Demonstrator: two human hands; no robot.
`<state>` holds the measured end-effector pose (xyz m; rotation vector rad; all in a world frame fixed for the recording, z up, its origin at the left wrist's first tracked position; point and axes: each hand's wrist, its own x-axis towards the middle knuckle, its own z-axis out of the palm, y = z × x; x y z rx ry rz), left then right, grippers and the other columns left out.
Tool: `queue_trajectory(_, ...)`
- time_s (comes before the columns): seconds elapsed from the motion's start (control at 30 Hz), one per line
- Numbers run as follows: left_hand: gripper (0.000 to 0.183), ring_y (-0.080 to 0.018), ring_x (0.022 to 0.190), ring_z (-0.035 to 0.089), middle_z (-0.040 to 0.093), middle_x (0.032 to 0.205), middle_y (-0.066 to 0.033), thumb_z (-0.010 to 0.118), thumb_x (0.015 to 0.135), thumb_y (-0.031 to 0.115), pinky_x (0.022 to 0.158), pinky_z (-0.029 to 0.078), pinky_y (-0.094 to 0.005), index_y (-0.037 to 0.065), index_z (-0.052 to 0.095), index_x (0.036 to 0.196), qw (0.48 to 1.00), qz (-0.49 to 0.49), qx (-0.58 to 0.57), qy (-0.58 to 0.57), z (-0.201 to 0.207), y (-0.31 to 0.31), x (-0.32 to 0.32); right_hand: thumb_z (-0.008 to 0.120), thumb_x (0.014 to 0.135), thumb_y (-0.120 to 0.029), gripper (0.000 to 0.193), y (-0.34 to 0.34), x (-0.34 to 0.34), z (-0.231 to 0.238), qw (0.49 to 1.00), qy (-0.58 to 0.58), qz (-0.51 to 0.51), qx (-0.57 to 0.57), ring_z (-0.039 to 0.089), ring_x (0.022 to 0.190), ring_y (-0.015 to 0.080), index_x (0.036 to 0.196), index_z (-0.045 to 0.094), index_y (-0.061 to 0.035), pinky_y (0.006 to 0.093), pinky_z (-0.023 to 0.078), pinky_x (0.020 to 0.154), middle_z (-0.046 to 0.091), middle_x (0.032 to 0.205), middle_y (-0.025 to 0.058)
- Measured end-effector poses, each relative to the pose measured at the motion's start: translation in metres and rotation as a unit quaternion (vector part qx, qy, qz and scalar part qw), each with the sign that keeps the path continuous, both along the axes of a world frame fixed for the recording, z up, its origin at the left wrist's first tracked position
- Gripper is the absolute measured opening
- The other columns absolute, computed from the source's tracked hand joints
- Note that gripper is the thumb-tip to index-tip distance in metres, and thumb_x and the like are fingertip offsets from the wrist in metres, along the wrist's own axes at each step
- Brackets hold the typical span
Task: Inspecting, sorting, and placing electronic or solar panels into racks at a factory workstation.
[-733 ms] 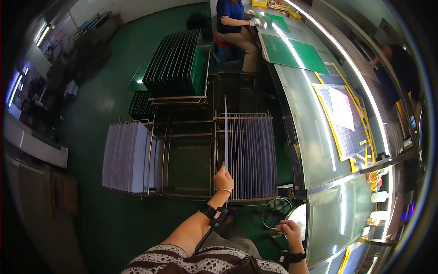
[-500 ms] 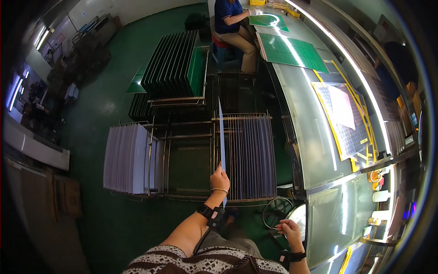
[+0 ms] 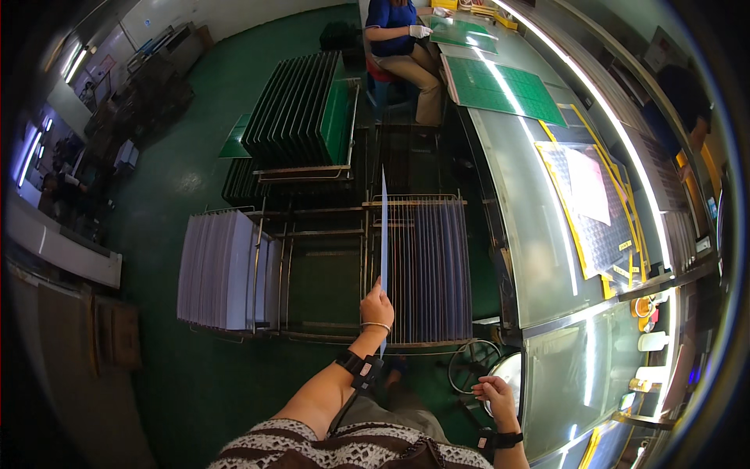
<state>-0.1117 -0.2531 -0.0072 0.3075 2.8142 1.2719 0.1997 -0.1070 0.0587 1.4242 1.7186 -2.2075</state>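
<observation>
A thin pale panel (image 3: 384,227) stands upright, edge-on to me, at the left side of the right-hand wire rack (image 3: 414,342). My left hand (image 3: 376,307) is closed around the panel's near part, thumb along its edge. Several dark bluish panels (image 3: 444,270) stand upright in that rack, right of the panel I hold. My right hand (image 3: 498,396) hovers by the round white stool seat (image 3: 509,379), its fingers curled in and the tips together. Nothing shows between them.
Several white panels (image 3: 215,270) fill the left wire rack. Beyond stands a rack of green panels (image 3: 293,113). A seated co-worker (image 3: 402,39) with a gloved hand is at the long bench (image 3: 508,203), where green boards (image 3: 508,90) and a yellow-edged frame (image 3: 558,211) lie.
The panel in my left hand has shifted slightly right and looks straighter. My right hand has hardly moved. The co-worker's gloved hand has drawn back from the green board.
</observation>
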Motion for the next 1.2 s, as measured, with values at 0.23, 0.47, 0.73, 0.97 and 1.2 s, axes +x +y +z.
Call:
queue_trajectory(0.23,0.038,-0.0376,0.072,0.058,0.059,0.081,-0.0237,0.046,0.078,0.005,0.068,0.047,-0.0425,0.005,0.052,0.116,1.000,0.000,-0.007,0.008,0.005,0.005,0.000,0.047,0.087,-0.011,0.019,0.002,0.001,0.002,1.000,0.001,0.003,-0.001,0.060,0.073,0.0161,0.099,0.053,0.0022,0.0249,0.048,0.065,0.062,0.084,0.0120)
queue_trajectory(0.47,0.037,-0.0385,0.076,0.057,0.059,0.084,-0.0230,0.047,0.078,0.005,0.069,0.046,-0.0438,0.006,0.053,0.115,1.000,0.012,0.007,0.006,0.006,0.001,-0.001,0.047,0.087,-0.010,0.018,0.003,0.000,0.002,1.000,0.007,0.002,0.002,0.060,0.072,0.0159,0.099,0.053,0.0020,0.0242,0.047,0.064,0.063,0.084,0.0118)
queue_trajectory(0.73,0.037,-0.0393,0.077,0.057,0.059,0.086,-0.0242,0.046,0.078,0.005,0.070,0.046,-0.0442,0.006,0.052,0.115,1.000,-0.002,0.002,-0.014,0.007,0.000,-0.004,0.047,0.087,-0.010,0.018,0.002,-0.002,-0.001,1.000,0.006,0.005,0.008,0.060,0.072,0.0157,0.099,0.053,0.0020,0.0241,0.048,0.064,0.063,0.084,0.0118)
queue_trajectory(0.97,0.038,-0.0389,0.077,0.057,0.059,0.084,-0.0245,0.046,0.078,0.005,0.070,0.046,-0.0442,0.006,0.052,0.115,1.000,-0.001,-0.010,-0.018,0.007,0.001,-0.004,0.048,0.087,-0.010,0.017,0.003,0.001,-0.005,1.000,0.005,-0.001,0.004,0.061,0.073,0.0156,0.098,0.054,0.0011,0.0240,0.048,0.065,0.063,0.084,0.0110)
queue_trajectory(1.2,0.038,-0.0380,0.079,0.057,0.059,0.087,-0.0240,0.046,0.081,0.009,0.073,0.046,-0.0437,0.006,0.050,0.118,0.998,-0.014,-0.030,-0.057,0.005,0.011,-0.010,0.047,0.087,-0.010,0.017,0.005,0.004,-0.004,1.000,0.005,-0.002,0.010,0.061,0.073,0.0156,0.098,0.054,0.0008,0.0239,0.048,0.065,0.063,0.084,0.0109)
